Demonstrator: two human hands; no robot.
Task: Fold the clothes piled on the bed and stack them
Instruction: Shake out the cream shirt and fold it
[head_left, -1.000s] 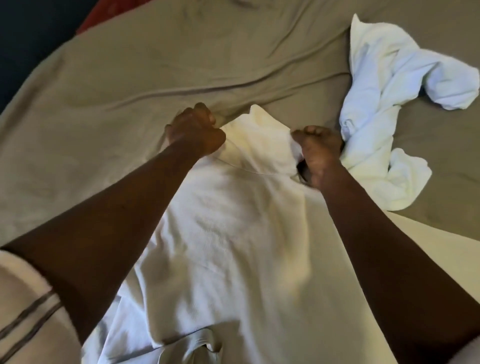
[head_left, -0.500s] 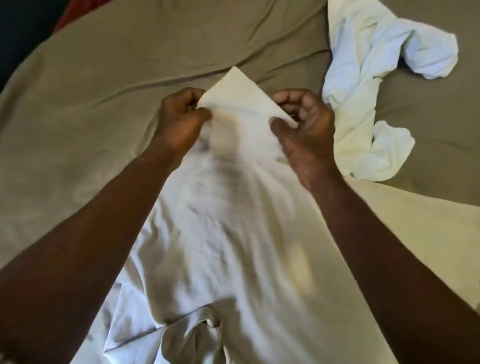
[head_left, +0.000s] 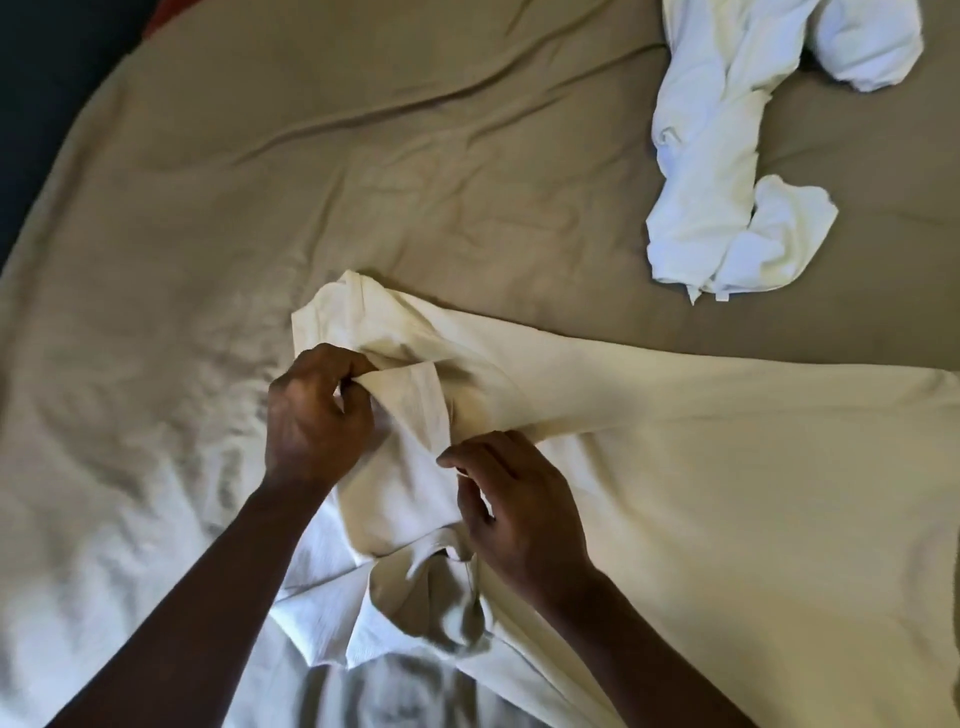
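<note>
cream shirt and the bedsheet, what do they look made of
Cream shirt: looks like a soft knit, probably cotton, matte, with a faint ribbed texture. Bedsheet: thin woven cloth, likely cotton or a blend, matte tan, holding long soft creases.

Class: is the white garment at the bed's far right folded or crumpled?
Crumpled: the white garment lies twisted and bunched, with no flat layers.
</note>
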